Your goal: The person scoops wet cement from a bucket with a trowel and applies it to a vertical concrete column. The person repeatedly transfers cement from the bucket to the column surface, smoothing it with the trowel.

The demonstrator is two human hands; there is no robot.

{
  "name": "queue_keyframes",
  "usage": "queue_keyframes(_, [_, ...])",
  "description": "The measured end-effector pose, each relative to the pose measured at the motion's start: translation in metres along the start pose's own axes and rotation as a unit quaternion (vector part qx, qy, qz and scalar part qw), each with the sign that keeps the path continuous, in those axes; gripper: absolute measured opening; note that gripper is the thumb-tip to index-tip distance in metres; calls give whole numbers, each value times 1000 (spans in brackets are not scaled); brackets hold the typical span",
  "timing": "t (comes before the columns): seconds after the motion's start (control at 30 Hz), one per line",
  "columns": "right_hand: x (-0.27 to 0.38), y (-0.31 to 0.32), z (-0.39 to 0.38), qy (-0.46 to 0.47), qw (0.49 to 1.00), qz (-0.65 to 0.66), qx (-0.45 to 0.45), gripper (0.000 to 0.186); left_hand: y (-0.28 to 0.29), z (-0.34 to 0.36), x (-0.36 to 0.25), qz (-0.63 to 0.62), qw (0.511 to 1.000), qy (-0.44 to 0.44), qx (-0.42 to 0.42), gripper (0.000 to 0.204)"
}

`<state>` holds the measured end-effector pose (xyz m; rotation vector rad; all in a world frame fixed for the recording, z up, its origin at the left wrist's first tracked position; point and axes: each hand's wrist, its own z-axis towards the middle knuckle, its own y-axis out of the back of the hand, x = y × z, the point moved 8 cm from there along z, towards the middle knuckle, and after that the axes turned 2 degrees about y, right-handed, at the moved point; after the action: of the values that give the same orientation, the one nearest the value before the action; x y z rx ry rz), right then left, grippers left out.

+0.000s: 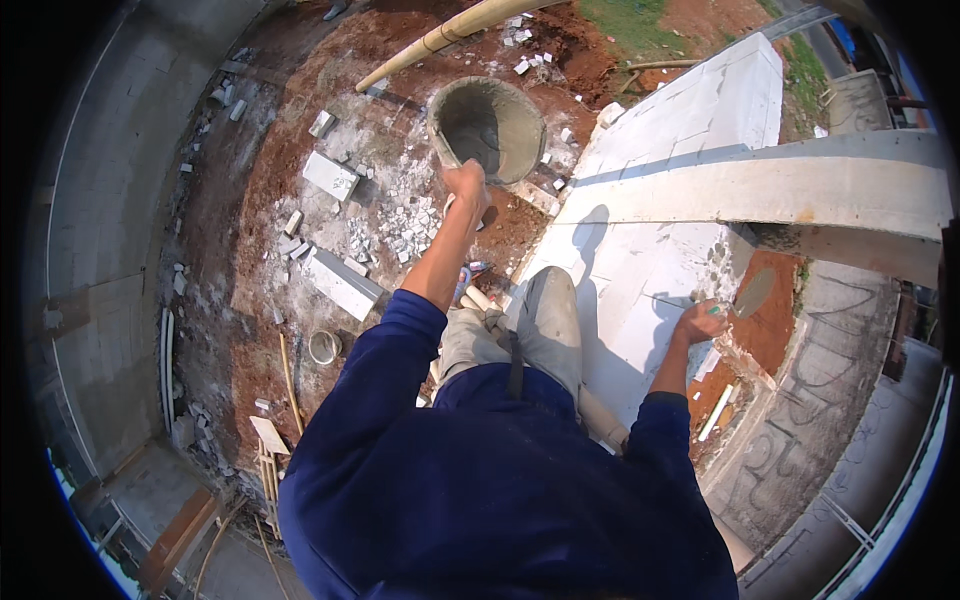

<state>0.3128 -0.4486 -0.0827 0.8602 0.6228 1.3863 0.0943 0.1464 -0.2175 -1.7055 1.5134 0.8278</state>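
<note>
My left hand (466, 182) grips the near rim of a mortar-crusted bucket (525, 140), held out ahead of me. Grey wet mortar (478, 135) appears to lie inside it. Off to the right, the fingers of my right hand (703, 320) are closed round the handle of a trowel (755, 293). The trowel's grey blade points away from me, over red soil beside a white block wall (640, 270). Patches of grey mortar (722, 255) mark the wall near that hand. Part of the trowel's handle is hidden in my fist.
A concrete beam (820, 185) crosses the wall at right. White blocks (330, 176) and broken rubble (400, 225) litter the ground at left, with a long block (340, 283) nearer me. A bamboo pole (440, 38) slants across the far side. A small round container (324, 347) stands lower left.
</note>
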Motion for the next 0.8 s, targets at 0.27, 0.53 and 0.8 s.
queue_keyframes(0.27, [-34, -30, 3, 96, 977, -187, -21, 44, -13, -7, 78, 34, 972, 228, -43, 48])
queue_keyframes(0.53, [-46, -43, 24, 55, 986, -160, 0, 31, 232, 32, 178, -20, 907, 363, -210, 39])
queue_keyframes(0.8, [-27, -49, 25, 185, 926, -320, 69, 21, 345, 54, 92, 304, 917, 46, -253, 53])
